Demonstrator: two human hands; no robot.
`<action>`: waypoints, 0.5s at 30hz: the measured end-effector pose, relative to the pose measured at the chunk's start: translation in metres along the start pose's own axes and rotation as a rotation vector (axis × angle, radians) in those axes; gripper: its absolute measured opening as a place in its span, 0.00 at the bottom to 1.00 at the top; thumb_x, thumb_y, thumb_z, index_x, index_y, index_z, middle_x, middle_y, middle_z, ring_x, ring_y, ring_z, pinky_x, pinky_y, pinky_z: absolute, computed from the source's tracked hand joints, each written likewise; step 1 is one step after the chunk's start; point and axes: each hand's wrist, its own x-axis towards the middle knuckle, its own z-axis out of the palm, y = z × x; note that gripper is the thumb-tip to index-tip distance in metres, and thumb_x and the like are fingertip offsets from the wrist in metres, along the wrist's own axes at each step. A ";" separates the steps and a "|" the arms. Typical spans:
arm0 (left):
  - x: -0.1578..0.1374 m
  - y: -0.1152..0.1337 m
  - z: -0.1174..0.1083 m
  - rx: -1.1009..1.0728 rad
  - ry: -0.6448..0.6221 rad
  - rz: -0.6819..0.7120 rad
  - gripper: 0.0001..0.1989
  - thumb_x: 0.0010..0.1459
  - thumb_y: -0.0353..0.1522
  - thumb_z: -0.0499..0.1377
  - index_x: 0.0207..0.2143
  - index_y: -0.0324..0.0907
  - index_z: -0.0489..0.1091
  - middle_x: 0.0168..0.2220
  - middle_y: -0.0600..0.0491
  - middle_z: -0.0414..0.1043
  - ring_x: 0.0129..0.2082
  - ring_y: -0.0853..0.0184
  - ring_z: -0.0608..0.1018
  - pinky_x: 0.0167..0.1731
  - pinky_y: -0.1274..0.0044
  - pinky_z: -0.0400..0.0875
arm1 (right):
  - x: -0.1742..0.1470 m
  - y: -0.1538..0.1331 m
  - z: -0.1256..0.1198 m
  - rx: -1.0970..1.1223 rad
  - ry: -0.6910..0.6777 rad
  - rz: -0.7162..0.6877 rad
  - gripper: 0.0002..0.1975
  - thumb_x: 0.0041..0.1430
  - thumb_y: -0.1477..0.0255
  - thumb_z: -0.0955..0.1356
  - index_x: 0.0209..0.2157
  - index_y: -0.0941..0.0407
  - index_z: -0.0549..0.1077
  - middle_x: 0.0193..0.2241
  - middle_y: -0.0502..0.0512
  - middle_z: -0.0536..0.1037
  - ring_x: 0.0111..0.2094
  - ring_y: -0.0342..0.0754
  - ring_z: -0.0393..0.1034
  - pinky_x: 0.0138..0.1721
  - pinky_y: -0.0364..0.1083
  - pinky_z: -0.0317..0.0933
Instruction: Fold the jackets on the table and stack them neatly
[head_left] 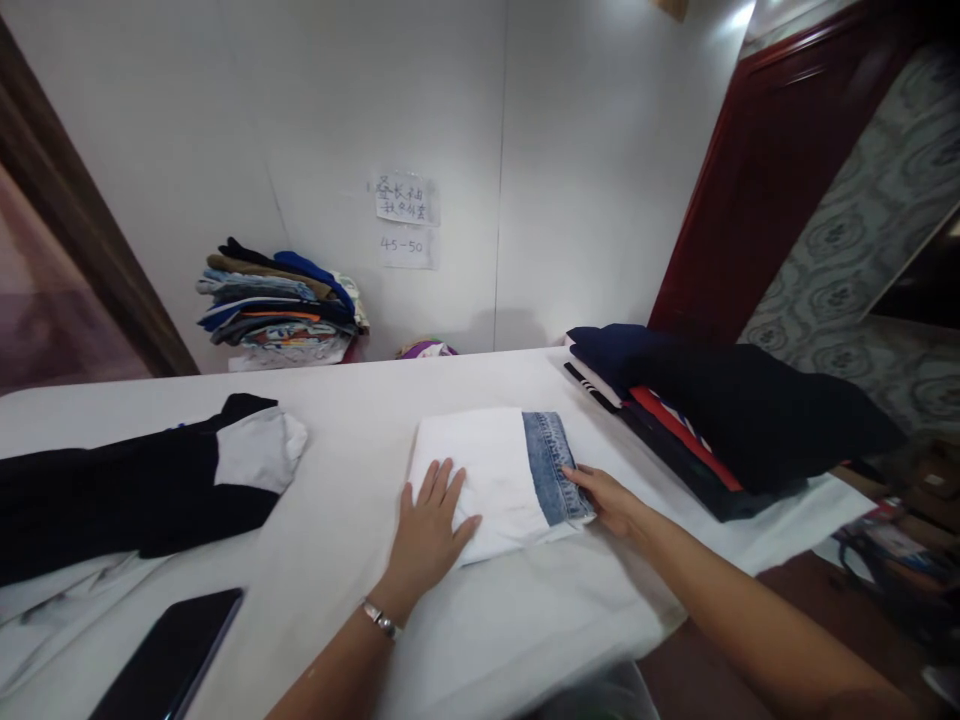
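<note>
A folded white garment (480, 470) with a blue denim band (551, 465) along its right side lies flat on the white table in front of me. My left hand (431, 530) rests on the garment's near left part, fingers stretched out and flat. At the right edge, my right hand (604, 500) grips the denim end, thumb on top and the other fingers out of sight beneath it. A metal bracelet (381, 620) circles my left wrist.
Folded dark clothes (720, 410) are piled at the table's right end. A black garment with white (150, 490) lies at left, a black phone (172, 655) near it. Another clothing stack (281, 300) stands beyond the far edge. Paper signs (406, 220) hang on the wall.
</note>
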 end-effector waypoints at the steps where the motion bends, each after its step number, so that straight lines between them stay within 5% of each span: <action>1: 0.000 0.000 0.000 0.006 0.003 0.000 0.29 0.65 0.42 0.53 0.66 0.42 0.60 0.70 0.41 0.52 0.69 0.49 0.56 0.62 0.50 0.57 | -0.001 -0.003 0.002 0.087 -0.049 0.066 0.21 0.58 0.54 0.69 0.43 0.56 0.76 0.41 0.61 0.83 0.46 0.58 0.78 0.54 0.56 0.68; 5: 0.000 -0.003 0.002 0.030 0.006 -0.003 0.29 0.65 0.42 0.51 0.66 0.42 0.61 0.69 0.42 0.52 0.69 0.50 0.56 0.62 0.51 0.59 | 0.000 -0.007 0.009 0.302 -0.152 0.205 0.18 0.58 0.53 0.68 0.35 0.54 0.76 0.33 0.56 0.84 0.46 0.58 0.78 0.55 0.57 0.66; 11: 0.001 -0.011 0.010 -0.005 0.013 -0.012 0.30 0.63 0.43 0.51 0.67 0.52 0.60 0.69 0.49 0.54 0.69 0.51 0.57 0.62 0.51 0.61 | 0.002 -0.007 0.018 0.327 -0.057 0.069 0.16 0.46 0.62 0.74 0.39 0.47 0.75 0.37 0.48 0.84 0.46 0.59 0.79 0.53 0.59 0.69; 15: 0.002 -0.025 0.018 -0.099 0.075 -0.081 0.35 0.63 0.42 0.50 0.71 0.57 0.45 0.69 0.56 0.53 0.69 0.56 0.57 0.64 0.59 0.62 | 0.006 -0.010 0.016 0.267 0.021 0.010 0.21 0.41 0.65 0.75 0.41 0.43 0.75 0.39 0.44 0.84 0.44 0.59 0.79 0.54 0.61 0.68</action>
